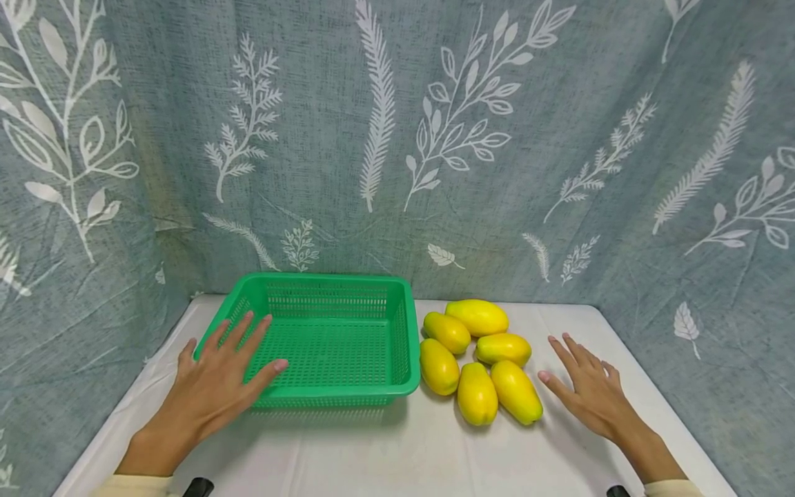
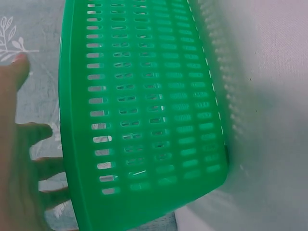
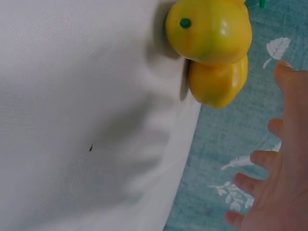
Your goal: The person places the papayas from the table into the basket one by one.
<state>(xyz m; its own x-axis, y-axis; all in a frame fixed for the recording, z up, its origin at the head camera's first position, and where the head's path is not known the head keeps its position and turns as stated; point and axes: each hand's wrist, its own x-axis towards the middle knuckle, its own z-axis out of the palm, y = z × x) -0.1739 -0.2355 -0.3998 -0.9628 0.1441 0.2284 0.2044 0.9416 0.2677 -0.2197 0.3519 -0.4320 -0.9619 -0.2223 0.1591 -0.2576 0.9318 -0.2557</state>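
A green plastic basket (image 1: 335, 391) with slotted walls stands on the white-covered table, its inside bare. My left hand (image 1: 214, 379), fingers spread, hovers over the basket's near left corner and holds nothing. In the left wrist view, the basket's slotted side (image 2: 144, 110) fills the middle, with the fingers near its rim. To the right of the basket lie several yellow papayas (image 1: 477, 395) with greenish ends, grouped close together. My right hand (image 1: 590, 390) hangs over the table to the right of them, fingers extended, apart from the nearest papaya (image 1: 517, 392). Two papayas show clearly in the right wrist view.
A white cloth (image 1: 373, 455) covers the table. Grey-blue curtains (image 1: 323, 138) with white leaf prints rise behind it and along both sides. The basket's right wall stands close to the leftmost papaya (image 1: 439, 367).
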